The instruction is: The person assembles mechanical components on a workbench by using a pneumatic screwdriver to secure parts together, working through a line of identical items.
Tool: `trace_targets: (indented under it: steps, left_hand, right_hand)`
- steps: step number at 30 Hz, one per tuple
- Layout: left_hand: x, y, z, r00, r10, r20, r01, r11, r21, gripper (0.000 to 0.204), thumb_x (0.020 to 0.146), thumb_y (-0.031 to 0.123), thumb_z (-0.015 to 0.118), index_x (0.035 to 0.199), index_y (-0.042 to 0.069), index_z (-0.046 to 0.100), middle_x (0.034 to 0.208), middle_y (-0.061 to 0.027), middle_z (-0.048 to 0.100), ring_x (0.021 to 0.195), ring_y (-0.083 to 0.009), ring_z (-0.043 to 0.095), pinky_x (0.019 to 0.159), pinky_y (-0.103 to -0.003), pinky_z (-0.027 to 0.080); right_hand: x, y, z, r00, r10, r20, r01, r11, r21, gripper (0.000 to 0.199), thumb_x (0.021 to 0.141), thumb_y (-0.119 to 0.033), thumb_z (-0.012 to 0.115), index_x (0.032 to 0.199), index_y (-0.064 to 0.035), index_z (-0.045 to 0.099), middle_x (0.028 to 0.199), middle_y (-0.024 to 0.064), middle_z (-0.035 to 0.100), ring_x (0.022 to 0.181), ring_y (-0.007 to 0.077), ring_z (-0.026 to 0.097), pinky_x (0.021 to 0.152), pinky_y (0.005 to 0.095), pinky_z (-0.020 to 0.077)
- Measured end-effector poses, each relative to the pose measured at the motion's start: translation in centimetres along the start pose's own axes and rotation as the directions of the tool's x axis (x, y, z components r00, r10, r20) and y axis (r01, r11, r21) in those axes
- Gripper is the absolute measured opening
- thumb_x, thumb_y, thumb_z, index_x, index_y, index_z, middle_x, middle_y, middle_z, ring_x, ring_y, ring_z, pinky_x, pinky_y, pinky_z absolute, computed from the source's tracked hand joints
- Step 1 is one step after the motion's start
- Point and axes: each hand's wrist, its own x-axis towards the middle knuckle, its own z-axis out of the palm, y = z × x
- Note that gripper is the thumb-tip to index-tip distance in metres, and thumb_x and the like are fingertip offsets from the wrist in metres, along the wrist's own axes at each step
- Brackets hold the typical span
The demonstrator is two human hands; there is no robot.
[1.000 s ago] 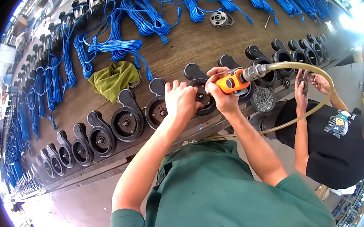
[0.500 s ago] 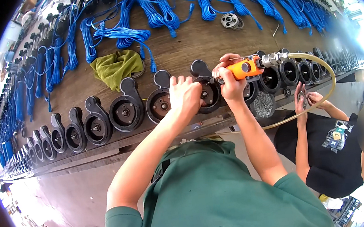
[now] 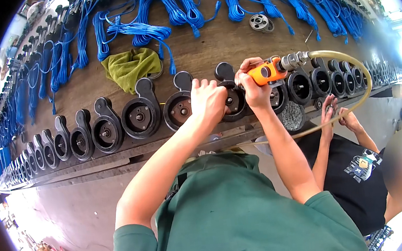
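My right hand [image 3: 254,84] is wrapped around an orange air-powered driver [image 3: 267,71], which lies roughly level with its nose to the left. That nose reaches the upper right of a black round housing [image 3: 234,103] with a short paddle-shaped arm; the exact tip is hidden by my fingers. My left hand [image 3: 208,100] is closed at the left edge of the same housing, its fingertips partly out of sight. Just left of it stands another black round housing [image 3: 175,113] with a brown inner face. From the driver's metal fitting [image 3: 295,60] runs a clear yellowish hose [image 3: 367,83].
Similar housings [image 3: 140,117] line the bench's near edge on both sides. A green cloth [image 3: 132,69], bundled blue cables [image 3: 189,9] and a metal wheel [image 3: 258,22] lie farther back. On my right, a co-worker's hands [image 3: 329,112] are close to the hose. A grey speckled disc [image 3: 292,116] sits below the housings.
The driver has shifted slightly left, closer to the housing, still in my right hand. My left hand stays at the housing. The co-worker has moved a little toward me, and the view has shifted slightly.
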Motion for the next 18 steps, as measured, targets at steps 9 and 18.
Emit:
trace_targets:
  steps: [9, 18]
  left_hand:
    - [-0.3, 0.4, 0.2, 0.999, 0.002, -0.047, -0.001, 1.0, 0.021, 0.028, 0.063, 0.031, 0.086, 0.08, 0.012, 0.074, 0.088, -0.0097, 0.069, 0.093, -0.027, 0.065, 0.091, -0.045, 0.04]
    - [-0.1, 0.3, -0.2, 1.0, 0.01, 0.0, -0.01, 0.998, 0.06, 0.029, 0.062, 0.029, 0.087, 0.081, 0.013, 0.074, 0.086, -0.0092, 0.071, 0.093, -0.0264, 0.067, 0.09, -0.043, 0.04]
  right_hand:
    - [0.2, 0.6, 0.3, 0.999, -0.034, 0.039, 0.039, 0.991, -0.131, 0.025, 0.078, 0.006, 0.065, 0.1, -0.0006, 0.055, 0.092, 0.0067, 0.065, 0.077, 0.0088, 0.061, 0.068, 0.022, 0.0498]
    - [0.2, 0.1, 0.6, 0.999, -0.007, 0.051, 0.016, 0.986, -0.164, 0.034, 0.079, 0.009, 0.064, 0.108, -0.0002, 0.049, 0.095, 0.0088, 0.065, 0.077, 0.0089, 0.062, 0.068, 0.0232, 0.0517]
